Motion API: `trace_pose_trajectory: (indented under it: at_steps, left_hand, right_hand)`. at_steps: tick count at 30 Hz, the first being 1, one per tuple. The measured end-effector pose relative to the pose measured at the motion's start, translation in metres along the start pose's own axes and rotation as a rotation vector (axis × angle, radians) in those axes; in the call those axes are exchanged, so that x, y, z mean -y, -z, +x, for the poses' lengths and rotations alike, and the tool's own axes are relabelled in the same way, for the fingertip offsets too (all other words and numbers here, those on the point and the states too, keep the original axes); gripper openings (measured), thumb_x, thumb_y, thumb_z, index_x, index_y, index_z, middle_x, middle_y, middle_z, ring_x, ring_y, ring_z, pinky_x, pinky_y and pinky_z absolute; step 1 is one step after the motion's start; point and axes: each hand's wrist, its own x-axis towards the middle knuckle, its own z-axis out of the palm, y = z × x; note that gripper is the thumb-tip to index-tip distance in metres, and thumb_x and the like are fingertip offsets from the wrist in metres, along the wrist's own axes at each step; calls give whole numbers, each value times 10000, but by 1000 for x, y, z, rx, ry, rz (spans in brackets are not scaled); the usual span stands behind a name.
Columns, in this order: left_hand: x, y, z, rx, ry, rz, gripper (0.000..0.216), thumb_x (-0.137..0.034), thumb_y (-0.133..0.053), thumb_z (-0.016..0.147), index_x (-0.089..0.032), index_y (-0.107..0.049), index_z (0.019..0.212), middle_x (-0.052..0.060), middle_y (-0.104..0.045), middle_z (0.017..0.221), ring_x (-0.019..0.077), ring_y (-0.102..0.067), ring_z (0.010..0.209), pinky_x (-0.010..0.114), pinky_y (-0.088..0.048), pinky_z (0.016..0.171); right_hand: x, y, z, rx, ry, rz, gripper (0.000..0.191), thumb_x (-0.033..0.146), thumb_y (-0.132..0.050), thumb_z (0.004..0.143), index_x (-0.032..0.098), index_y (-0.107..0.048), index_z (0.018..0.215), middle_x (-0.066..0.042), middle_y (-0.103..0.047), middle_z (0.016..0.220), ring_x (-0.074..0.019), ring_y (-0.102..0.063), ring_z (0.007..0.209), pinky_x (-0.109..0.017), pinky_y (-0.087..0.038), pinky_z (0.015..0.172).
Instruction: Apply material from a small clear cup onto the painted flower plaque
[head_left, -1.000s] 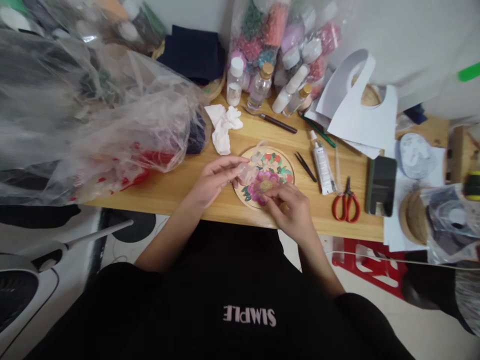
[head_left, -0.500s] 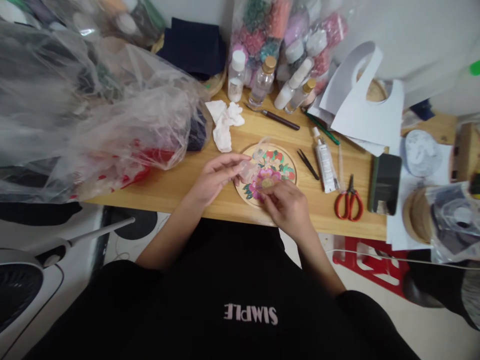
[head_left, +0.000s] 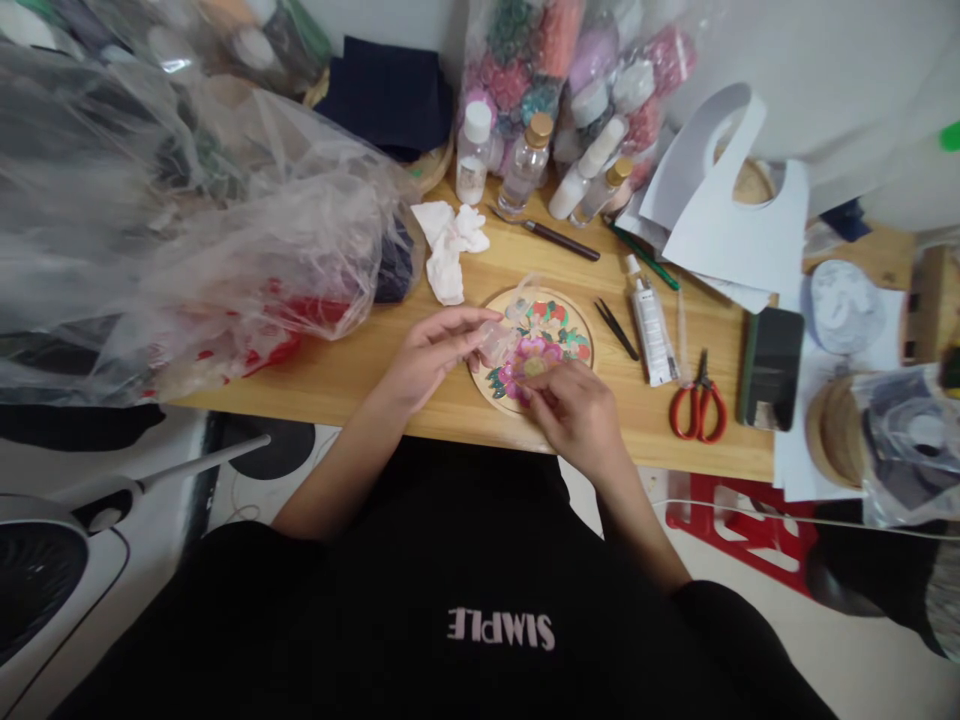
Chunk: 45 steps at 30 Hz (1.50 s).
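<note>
A round wooden hoop point(head_left: 586, 345) with coloured flowers and leaves lies near the table's front edge. Over its left side my left hand point(head_left: 442, 350) pinches a small clear plastic bag point(head_left: 496, 343). The bag's contents are too small to make out. My right hand point(head_left: 574, 405) is above the lower right of the hoop, thumb and fingertips pressed together by the large pink flower point(head_left: 536, 358). Whatever those fingertips hold, if anything, is hidden. Black tweezers point(head_left: 616, 330) lie just right of the hoop.
Right of the hoop lie a glue tube point(head_left: 652, 335), red-handled scissors point(head_left: 699, 405) and a phone point(head_left: 771, 368). Behind it are crumpled tissue point(head_left: 448, 250), a dark-handled tool point(head_left: 561, 240) and several bottles point(head_left: 525, 165). A large plastic bag point(head_left: 262, 210) covers the table's left.
</note>
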Motion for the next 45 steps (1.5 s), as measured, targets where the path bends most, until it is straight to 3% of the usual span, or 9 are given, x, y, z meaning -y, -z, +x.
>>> trace_pose_trajectory:
  at_steps: [6, 11, 20, 26, 33, 45]
  left_hand:
    - [0, 0, 0, 10, -4, -19, 215, -306, -791, 721, -209, -770, 911, 20, -731, 812, 113, -640, 665, 218, -483, 571]
    - [0, -1, 1, 21, -19, -23, 209, -300, -783, 730, -202, -769, 914, 18, -723, 780, 107, -630, 650, 215, -484, 569]
    - [-3, -3, -1, -10, -5, 10, 210, -281, -798, 695, -210, -781, 891, 23, -744, 827, 97, -613, 632, 216, -484, 578]
    - [-3, -3, -1, -16, -3, 30, 227, -309, -816, 676, -218, -786, 882, 23, -741, 802, 108, -614, 630, 223, -485, 579]
    - [-3, -3, 0, -2, -18, 2, 220, -315, -817, 679, -224, -786, 877, 12, -734, 775, 99, -607, 618, 214, -479, 568]
    - [0, 0, 1, 6, -20, 25, 212, -296, -785, 720, -192, -756, 903, 20, -717, 820, 104, -618, 642, 237, -479, 574]
  right_hand:
    - [5, 12, 1, -35, -3, 10, 141, 210, -563, 903, 222, -627, 778, -13, -621, 652, -176, -544, 637, -324, -436, 630]
    - [12, 23, 10, -146, 23, 53, 112, 167, -589, 886, 229, -613, 796, 16, -556, 590, -159, -514, 595, -307, -415, 581]
    - [10, 6, 30, -112, 40, -56, 154, 194, -535, 903, 224, -612, 772, -20, -604, 623, -198, -552, 672, -341, -424, 638]
    - [12, 6, 30, 18, -50, 132, 163, 192, -571, 882, 220, -616, 727, -5, -638, 656, -170, -570, 676, -312, -442, 638]
    - [15, 13, 18, -99, -162, 339, 113, 219, -616, 874, 215, -632, 762, 37, -571, 598, -114, -492, 554, -262, -403, 536]
    - [1, 5, -11, -25, 13, -15, 118, 234, -571, 910, 226, -650, 823, -32, -681, 711, -192, -598, 687, -333, -467, 634]
